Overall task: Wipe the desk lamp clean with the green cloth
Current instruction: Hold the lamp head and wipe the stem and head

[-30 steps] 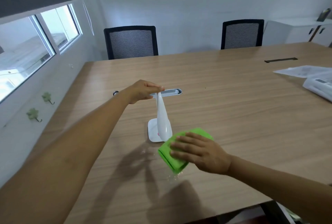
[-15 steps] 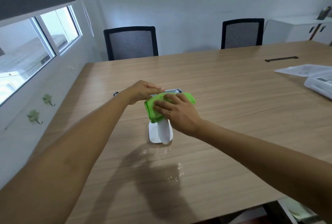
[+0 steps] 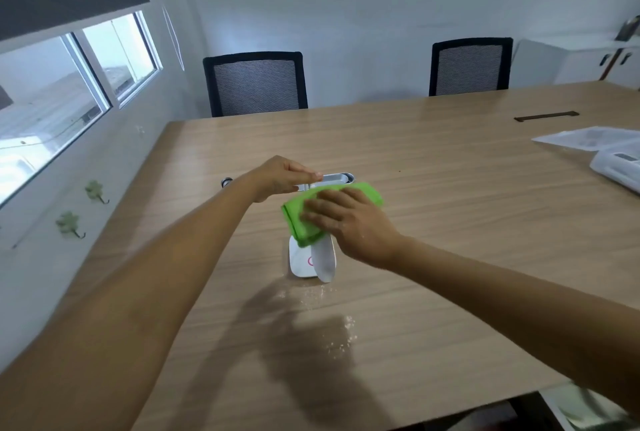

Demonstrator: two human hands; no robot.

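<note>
A small white desk lamp (image 3: 325,262) stands on the wooden table (image 3: 450,223), with a square base and a slim upright stem. Its flat head (image 3: 337,177) lies level at the top. My left hand (image 3: 280,176) grips the head from the left side. My right hand (image 3: 349,219) presses the folded green cloth (image 3: 299,219) against the upper stem and the head's near side. The cloth hides the joint between stem and head.
White crumbs or droplets (image 3: 341,337) speckle the table in front of the lamp. Papers (image 3: 581,138) and a white device (image 3: 620,167) lie at the right edge. Two black mesh chairs (image 3: 254,82) stand behind the table. A window wall runs along the left.
My right hand lifted the green cloth from the table beside the lamp's base up to the lamp's top, and now it sits slightly lower and further right. My left hand kept its hold.
</note>
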